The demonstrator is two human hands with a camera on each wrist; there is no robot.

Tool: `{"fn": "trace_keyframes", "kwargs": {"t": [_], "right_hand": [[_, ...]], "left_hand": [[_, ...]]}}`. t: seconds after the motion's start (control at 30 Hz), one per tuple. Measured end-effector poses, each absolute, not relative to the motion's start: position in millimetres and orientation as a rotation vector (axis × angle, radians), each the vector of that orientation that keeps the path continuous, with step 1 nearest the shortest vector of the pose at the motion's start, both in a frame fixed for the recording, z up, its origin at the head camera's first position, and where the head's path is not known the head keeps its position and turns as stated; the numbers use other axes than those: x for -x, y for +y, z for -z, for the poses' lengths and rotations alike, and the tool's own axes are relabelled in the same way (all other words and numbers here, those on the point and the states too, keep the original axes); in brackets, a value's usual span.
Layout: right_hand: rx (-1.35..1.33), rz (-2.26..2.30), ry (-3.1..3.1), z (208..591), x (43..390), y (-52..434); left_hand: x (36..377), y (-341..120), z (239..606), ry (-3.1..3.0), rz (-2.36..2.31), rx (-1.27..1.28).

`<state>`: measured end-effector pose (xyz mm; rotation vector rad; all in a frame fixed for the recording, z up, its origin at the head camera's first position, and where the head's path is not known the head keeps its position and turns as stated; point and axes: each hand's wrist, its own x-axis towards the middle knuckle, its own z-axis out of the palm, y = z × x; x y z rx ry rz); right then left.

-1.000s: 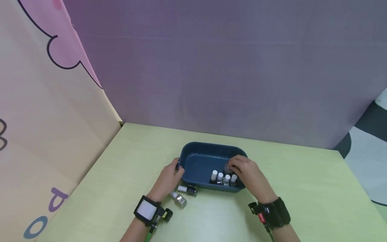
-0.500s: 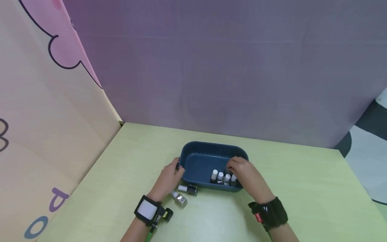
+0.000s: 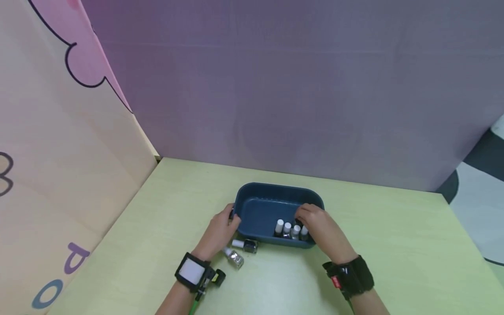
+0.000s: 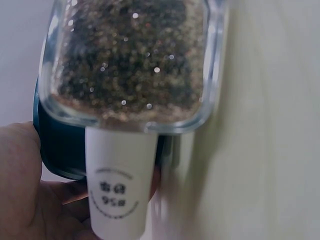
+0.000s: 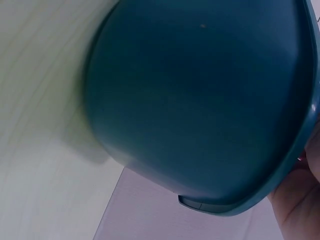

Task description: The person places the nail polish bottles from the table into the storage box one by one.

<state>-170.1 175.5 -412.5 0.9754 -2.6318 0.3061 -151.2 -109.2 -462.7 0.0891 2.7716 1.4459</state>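
Observation:
A dark blue plastic bin (image 3: 260, 240) stands on the table. My left hand (image 3: 215, 232) grips its left end, thumb over the rim and fingers outside. My right hand (image 3: 318, 221) reaches over the right end and pinches a small nail polish bottle (image 3: 298, 222), mostly covered by the fingers. Several white-capped nail polish bottles (image 3: 287, 229) stand in a row along the bin's near wall. In front of the bin lie a dark nail polish bottle (image 3: 250, 246) and a glitter nail polish bottle (image 3: 236, 259); the latter fills much of the left wrist view, white cap (image 4: 120, 185) towards the hand.
The pale wooden table (image 3: 393, 245) ends at a grey-purple cloth partition (image 3: 291, 96) behind the bin. A printed panel (image 3: 78, 153) borders the left side. A white and dark object (image 3: 478, 205) stands beyond the right edge.
My right hand has shifted slightly down inside the bin with the pinched bottle, which shows less between the fingers. My left hand keeps its grip on the bin's end.

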Motion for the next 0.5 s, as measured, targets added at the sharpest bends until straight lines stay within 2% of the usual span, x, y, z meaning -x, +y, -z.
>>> {"fn": "trace_keyframes", "kwargs": {"t": [0.5], "right_hand": [[-0.94,-0.338,-2.629,412.9,167.1,176.7]], "left_hand": [[153.5,-107.7,464.6,2.771,-1.44,-0.082]]}}
